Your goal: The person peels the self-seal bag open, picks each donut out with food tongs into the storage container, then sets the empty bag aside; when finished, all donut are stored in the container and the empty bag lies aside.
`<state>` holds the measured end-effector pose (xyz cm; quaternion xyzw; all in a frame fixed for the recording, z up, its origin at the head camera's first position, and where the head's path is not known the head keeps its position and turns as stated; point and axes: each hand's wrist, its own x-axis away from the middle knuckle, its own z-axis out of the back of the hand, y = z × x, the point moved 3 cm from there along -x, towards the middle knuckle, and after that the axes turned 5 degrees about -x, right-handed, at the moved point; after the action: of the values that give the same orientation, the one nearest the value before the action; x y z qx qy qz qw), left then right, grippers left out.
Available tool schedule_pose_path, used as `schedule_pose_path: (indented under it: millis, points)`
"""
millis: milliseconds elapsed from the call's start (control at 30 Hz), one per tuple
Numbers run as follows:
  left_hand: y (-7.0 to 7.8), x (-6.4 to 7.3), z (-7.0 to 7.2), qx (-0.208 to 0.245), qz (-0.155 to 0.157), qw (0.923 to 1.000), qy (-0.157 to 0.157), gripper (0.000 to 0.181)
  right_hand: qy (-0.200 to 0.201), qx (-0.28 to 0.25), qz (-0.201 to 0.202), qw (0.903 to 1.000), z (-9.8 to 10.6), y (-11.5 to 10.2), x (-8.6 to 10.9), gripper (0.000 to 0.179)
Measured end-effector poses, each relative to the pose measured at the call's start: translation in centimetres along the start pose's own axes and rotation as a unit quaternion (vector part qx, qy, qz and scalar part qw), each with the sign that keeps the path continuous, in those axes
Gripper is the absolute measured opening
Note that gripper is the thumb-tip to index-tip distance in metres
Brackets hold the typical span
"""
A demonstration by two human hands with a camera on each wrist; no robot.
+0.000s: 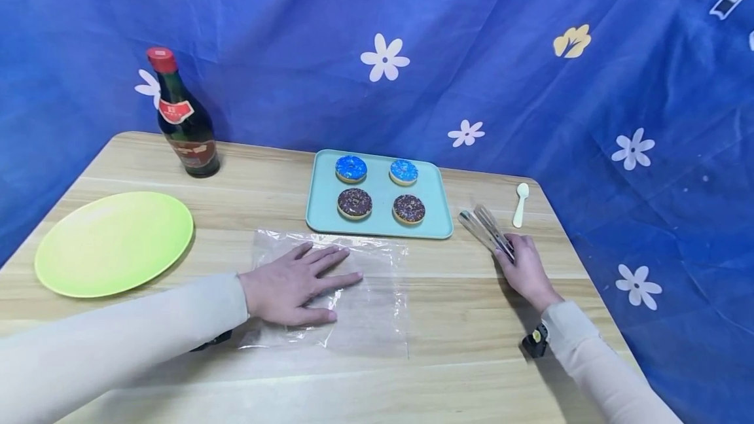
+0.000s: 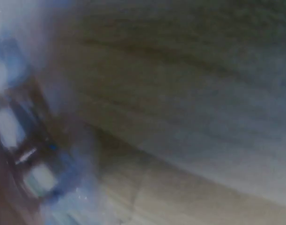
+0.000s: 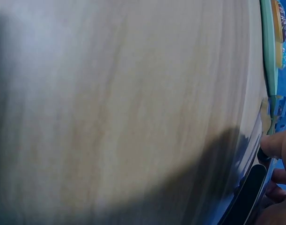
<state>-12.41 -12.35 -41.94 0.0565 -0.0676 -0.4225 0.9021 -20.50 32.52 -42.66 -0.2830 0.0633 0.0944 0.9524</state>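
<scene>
My left hand (image 1: 297, 286) lies flat on a clear plastic bag (image 1: 377, 319), its fingers spread and pointing right. My right hand (image 1: 526, 270) grips a pair of tongs (image 1: 496, 233) by the handle end, beside the tray's right corner. The tongs' two arms stand apart and point away from me. Part of a black handle (image 3: 250, 190) shows under the fingers in the right wrist view. The left wrist view is dark and blurred, and the hand cannot be made out there.
Two blue-iced donuts (image 1: 351, 168) and two chocolate donuts (image 1: 355, 203) sit on a light teal tray (image 1: 379, 226) behind the bag. To the left are a green plate (image 1: 114, 244) and a dark bottle (image 1: 187, 124). A small pale spoon (image 1: 520, 205) lies at the right.
</scene>
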Motion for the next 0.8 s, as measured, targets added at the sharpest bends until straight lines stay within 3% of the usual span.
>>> schedule_pose_path:
  millis: [533, 800]
  points:
    - [0.2, 0.5, -0.8, -0.051, -0.003, 0.9978, 0.041, 0.07, -0.013, 0.002, -0.002, 0.9999, -0.5, 0.4, -0.7, 0.043]
    - [0.3, 0.3, -1.2, -0.088, -0.025, 0.9921, 0.086, 0.069, -0.007, -0.003, 0.006, 1.0, -0.5, 0.6, -0.7, 0.043]
